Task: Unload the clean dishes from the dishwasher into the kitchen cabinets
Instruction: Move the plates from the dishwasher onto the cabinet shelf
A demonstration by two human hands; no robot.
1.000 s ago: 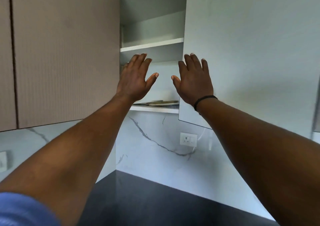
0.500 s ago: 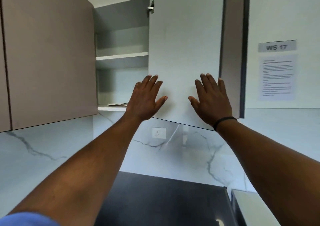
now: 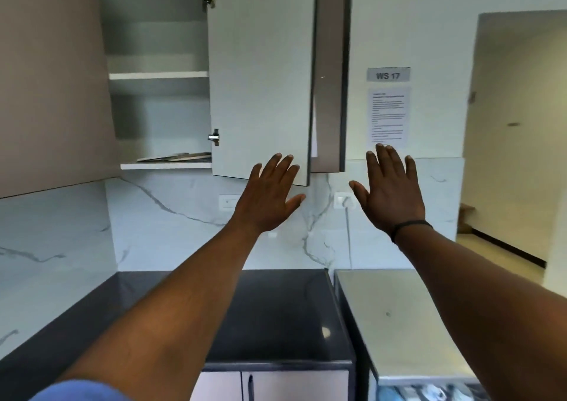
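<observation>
Both hands empty, raised, palms forward, fingers straight and spread wide. Left hand (image 3: 270, 196) overlaps the lower free corner of the open cabinet door (image 3: 260, 72); whether its fingertips touch the panel I cannot tell. Right hand (image 3: 388, 190) is apart from the door, fingertips in front of the wall just below the printed notice (image 3: 389, 114).

Change: a second ago both hands were up at the cabinet opening, close to the lower shelf (image 3: 165, 165). Now they sit lower and to the right of it, and the view has swung right as well, bringing in the counter and doorway. Judgement: a load has been put away and the person is turning off for the next one, or about to push the door closed.

Task's things: the flat dishes (image 3: 175, 157) lie on the lower shelf, well left of the left fingertips and slightly above them, partly hidden by the door edge. The steel-topped unit (image 3: 395, 314), well below the right fingertips, probably is the dishwasher; blue and white shapes (image 3: 429, 393) at its front edge are too blurred to name.

Count:
- hands: two, none holding anything
- cabinet door open: one, with two hinges (image 3: 214, 137)
- shelves seen inside: two, the upper shelf (image 3: 158, 75) bare where visible
- dishes on lower shelf: at least two flat pieces, exact number unclear
- wall sockets (image 3: 343, 200) between the two hands: one; another plate (image 3: 228, 201) left of the left hand
- papers on wall: two, the notice and a "WS 17" label (image 3: 388, 75)
- black wristband (image 3: 409, 227): one, right wrist
</observation>
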